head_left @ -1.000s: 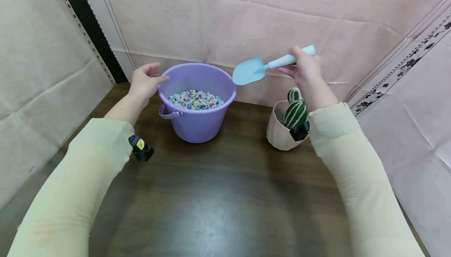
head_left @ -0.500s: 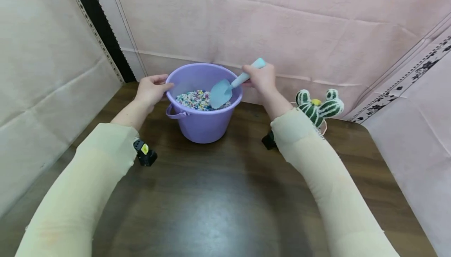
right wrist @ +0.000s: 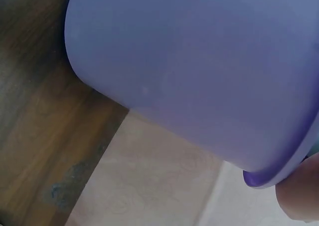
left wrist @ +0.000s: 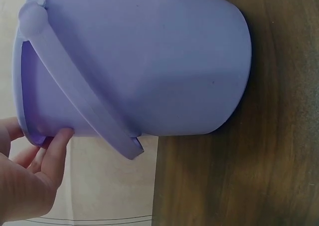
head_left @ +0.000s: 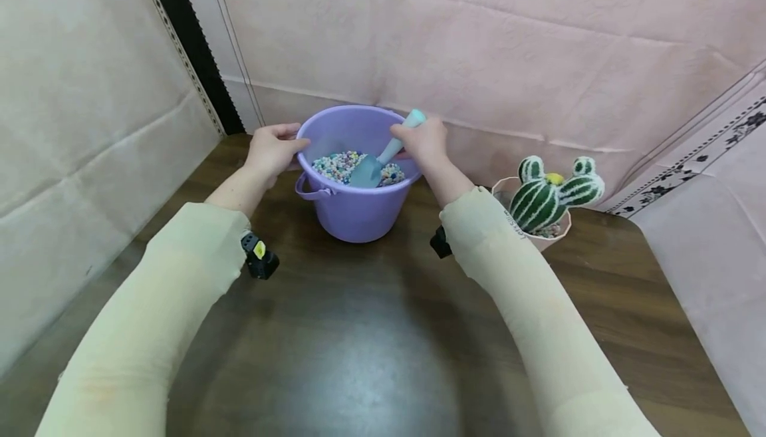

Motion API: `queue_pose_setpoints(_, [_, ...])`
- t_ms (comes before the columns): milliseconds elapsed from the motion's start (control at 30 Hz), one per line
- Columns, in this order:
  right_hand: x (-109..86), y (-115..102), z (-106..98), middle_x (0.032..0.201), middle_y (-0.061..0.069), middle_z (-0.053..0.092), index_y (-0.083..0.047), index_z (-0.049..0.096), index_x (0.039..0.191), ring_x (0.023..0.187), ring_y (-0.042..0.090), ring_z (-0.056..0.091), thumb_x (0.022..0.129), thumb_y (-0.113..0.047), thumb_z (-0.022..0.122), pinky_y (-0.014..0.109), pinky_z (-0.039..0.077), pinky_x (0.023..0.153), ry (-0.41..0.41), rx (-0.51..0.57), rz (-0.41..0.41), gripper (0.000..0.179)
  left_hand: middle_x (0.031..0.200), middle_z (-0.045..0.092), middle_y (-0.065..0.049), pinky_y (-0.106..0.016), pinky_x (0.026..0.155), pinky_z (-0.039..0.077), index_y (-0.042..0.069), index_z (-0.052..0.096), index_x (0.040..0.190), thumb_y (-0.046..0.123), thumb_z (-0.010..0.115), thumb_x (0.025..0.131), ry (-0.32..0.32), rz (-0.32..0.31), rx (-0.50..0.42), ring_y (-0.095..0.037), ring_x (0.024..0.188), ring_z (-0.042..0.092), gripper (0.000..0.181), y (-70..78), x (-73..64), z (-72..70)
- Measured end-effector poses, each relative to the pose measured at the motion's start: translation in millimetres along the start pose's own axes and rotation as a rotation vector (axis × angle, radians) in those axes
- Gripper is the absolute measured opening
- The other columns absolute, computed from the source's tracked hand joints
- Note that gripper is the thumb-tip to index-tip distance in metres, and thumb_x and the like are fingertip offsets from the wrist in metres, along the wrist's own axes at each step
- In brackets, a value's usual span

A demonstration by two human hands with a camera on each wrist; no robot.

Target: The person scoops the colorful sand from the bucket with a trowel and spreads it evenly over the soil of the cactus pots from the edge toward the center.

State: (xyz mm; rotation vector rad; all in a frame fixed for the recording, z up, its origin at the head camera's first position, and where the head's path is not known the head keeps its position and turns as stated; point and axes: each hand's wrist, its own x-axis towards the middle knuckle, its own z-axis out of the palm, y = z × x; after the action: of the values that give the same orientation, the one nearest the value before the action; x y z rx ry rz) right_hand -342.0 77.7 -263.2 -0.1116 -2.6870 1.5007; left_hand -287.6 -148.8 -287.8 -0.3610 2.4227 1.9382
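Observation:
A purple bucket [head_left: 362, 214] stands upright on the table, with small multicoloured beads [head_left: 338, 166] inside. My left hand [head_left: 272, 152] pinches the bucket's left rim between thumb and fingers; the left wrist view shows the same grip beside the hanging bucket handle [left wrist: 82, 91]. Over the right rim, my right hand [head_left: 426, 143] grips the handle of a light blue garden trowel [head_left: 366, 172]. The trowel's blade points down and meets the beads, its tip partly among them. In the right wrist view only part of the hand [right wrist: 299, 191] shows at the rim.
Right of the bucket, a knitted green-and-white cactus [head_left: 538, 201] stands in a pale pot [head_left: 546, 243], close to my right forearm. The brown wooden table [head_left: 335, 344] runs back to a pale cloth wall [head_left: 479, 44], with more cloth at both sides.
My right hand has carried the trowel leftward from above the cactus pot and down into the bucket. The left hand has gone from beside the rim to pinching it.

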Motion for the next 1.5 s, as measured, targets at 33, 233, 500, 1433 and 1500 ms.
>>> queue_pose_setpoints(33, [0.2, -1.0, -0.5, 0.072, 0.002, 0.057, -0.012, 0.050, 0.077, 0.041, 0.006, 0.057, 0.081, -0.019, 0.065, 0.025, 0.059, 0.064, -0.001, -0.014, -0.001, 0.017, 0.141, 0.046, -0.017, -0.034, 0.091, 0.053, 0.010, 0.036, 0.144, 0.017, 0.053, 0.095, -0.002, -0.002, 0.002, -0.030, 0.119, 0.055, 0.052, 0.6, 0.0, 0.4])
queue_pose_setpoints(233, [-0.7, -3.7, 1.5, 0.065, -0.001, 0.054, -0.012, 0.049, 0.073, 0.044, 0.007, 0.059, 0.081, -0.021, 0.067, 0.020, 0.055, 0.054, 0.023, -0.100, -0.052, 0.021, 0.140, 0.047, -0.016, -0.030, 0.083, 0.055, 0.011, 0.036, 0.144, 0.016, 0.053, 0.095, -0.013, -0.012, -0.006, -0.031, 0.118, 0.056, 0.052, 0.7, 0.7, 1.6])
queue_pose_setpoints(500, [-0.3, -8.0, 18.5, 0.076, 0.005, 0.062, -0.011, 0.052, 0.081, 0.039, 0.007, 0.055, 0.081, -0.024, 0.066, 0.021, 0.056, 0.051, 0.044, -0.113, -0.004, 0.019, 0.139, 0.048, -0.015, -0.026, 0.080, 0.056, 0.012, 0.037, 0.143, 0.016, 0.052, 0.095, 0.013, -0.009, -0.026, -0.029, 0.117, 0.057, 0.050, -1.1, -1.1, 1.8])
queue_pose_setpoints(1433, [1.2, -10.4, 24.3, 0.080, 0.011, 0.059, -0.006, 0.050, 0.097, 0.051, 0.018, 0.063, 0.083, -0.007, 0.059, 0.038, 0.059, 0.071, -0.044, 0.638, 0.239, 0.017, 0.136, 0.051, -0.013, -0.024, 0.073, 0.058, 0.013, 0.041, 0.141, 0.016, 0.053, 0.095, 0.046, 0.001, -0.028, -0.027, 0.113, 0.060, 0.048, -3.7, 1.0, 2.2])
queue_pose_setpoints(1500, [0.7, -10.6, 22.9, 0.085, 0.011, 0.058, -0.006, 0.050, 0.099, 0.055, 0.019, 0.064, 0.082, -0.006, 0.060, 0.034, 0.060, 0.066, -0.039, 0.673, 0.257, 0.020, 0.137, 0.051, -0.013, -0.024, 0.074, 0.058, 0.013, 0.041, 0.141, 0.016, 0.053, 0.095, 0.048, 0.004, -0.023, -0.027, 0.113, 0.060, 0.048, -4.3, 1.7, 1.6])
